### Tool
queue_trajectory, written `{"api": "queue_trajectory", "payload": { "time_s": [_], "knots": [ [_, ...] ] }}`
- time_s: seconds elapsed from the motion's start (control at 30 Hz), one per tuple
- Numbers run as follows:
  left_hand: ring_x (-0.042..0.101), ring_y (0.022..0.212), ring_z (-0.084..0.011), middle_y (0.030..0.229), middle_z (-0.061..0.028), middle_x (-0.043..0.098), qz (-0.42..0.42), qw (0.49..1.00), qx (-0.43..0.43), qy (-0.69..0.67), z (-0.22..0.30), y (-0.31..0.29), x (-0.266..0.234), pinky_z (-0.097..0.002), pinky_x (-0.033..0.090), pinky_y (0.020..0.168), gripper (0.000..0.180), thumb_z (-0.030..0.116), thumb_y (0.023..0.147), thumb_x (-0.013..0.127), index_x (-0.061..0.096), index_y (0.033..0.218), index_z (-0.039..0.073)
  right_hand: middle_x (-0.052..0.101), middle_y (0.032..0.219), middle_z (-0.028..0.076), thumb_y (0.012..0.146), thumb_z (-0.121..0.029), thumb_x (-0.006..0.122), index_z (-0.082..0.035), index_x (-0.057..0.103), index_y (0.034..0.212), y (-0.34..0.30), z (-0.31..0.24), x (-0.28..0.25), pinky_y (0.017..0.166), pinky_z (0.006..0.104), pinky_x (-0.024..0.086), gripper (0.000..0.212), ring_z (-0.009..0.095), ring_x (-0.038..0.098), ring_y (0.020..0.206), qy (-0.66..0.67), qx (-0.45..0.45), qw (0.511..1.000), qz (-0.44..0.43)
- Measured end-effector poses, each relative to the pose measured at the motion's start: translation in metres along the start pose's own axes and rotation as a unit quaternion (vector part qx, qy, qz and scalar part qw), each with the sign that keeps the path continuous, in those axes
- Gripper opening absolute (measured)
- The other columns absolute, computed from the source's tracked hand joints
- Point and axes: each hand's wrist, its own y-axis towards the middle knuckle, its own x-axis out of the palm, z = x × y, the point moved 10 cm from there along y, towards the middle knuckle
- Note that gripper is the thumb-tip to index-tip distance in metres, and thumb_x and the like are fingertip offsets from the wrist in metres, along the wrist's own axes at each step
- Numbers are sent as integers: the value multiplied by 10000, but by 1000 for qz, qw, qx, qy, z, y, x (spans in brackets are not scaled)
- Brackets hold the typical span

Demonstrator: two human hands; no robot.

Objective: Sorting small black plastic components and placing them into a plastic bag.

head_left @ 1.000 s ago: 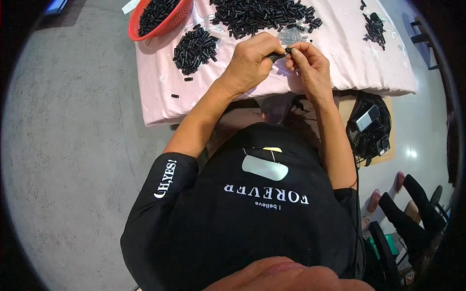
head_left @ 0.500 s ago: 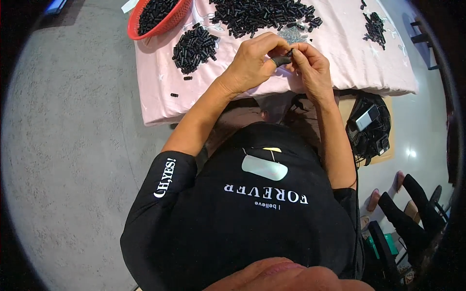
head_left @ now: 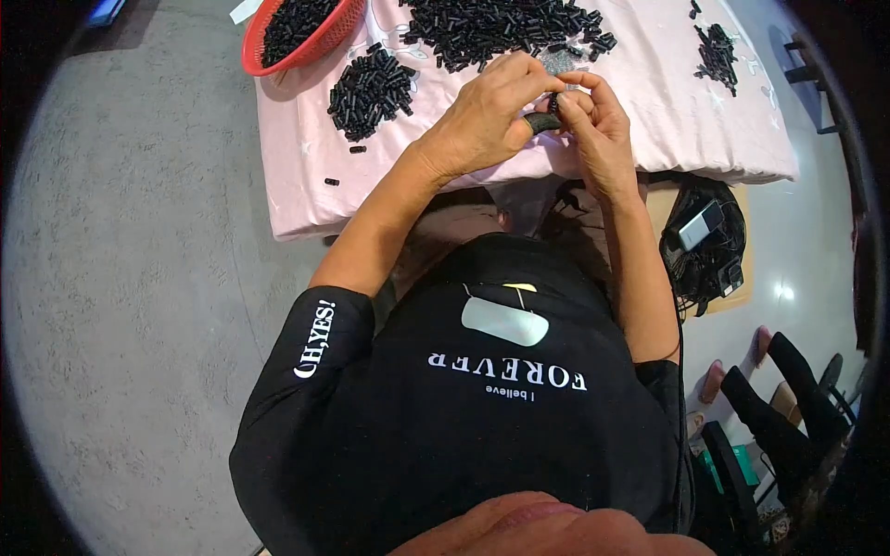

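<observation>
My left hand (head_left: 487,111) and my right hand (head_left: 598,125) meet over the near edge of the pink-covered table. Between their fingertips is a small black ribbed cylinder (head_left: 553,103), partly hidden by the fingers. The right thumb and fingers pinch it, and the left index fingertip presses at its upper end. A dark cover (head_left: 543,122) wraps my left thumb, which lies close below the cylinder. Just beyond the fingers is a patch of tiny silvery pieces (head_left: 556,62), partly covered by the hands.
A large heap of black cylinders (head_left: 501,32) spreads across the far table. To the left are a smaller pile (head_left: 371,97), two loose cylinders and a red basket (head_left: 320,46) of more. Another small pile (head_left: 717,60) lies right. A black bag (head_left: 709,241) sits beside the table; a person's legs (head_left: 769,398) show lower right.
Both hands have shifted slightly, with the left fingers a little higher and more extended. The black cylinder between the fingertips now shows more plainly.
</observation>
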Motion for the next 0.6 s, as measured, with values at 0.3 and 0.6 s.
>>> {"api": "queue_trajectory", "payload": {
  "time_s": [0.3,0.6],
  "knots": [
    [596,971,-363,1046,-168,577,24,1000,6,3,5,-4,8,-407,503,822,421,-77,703,609,572,1112,17,667,876,-19,955,-114,618,-21,596,1206,-1,-2,-2,662,172,413,268,24,533,738,10,-5,1000,3],
    [567,864,-368,897,-164,548,74,997,30,-8,14,0,1,-437,495,760,403,-119,636,545,561,1025,-12,661,861,-38,940,-96,627,-39,650,1216,2,5,-11,634,153,409,282,13,536,716,11,5,1000,24]
  ]
}}
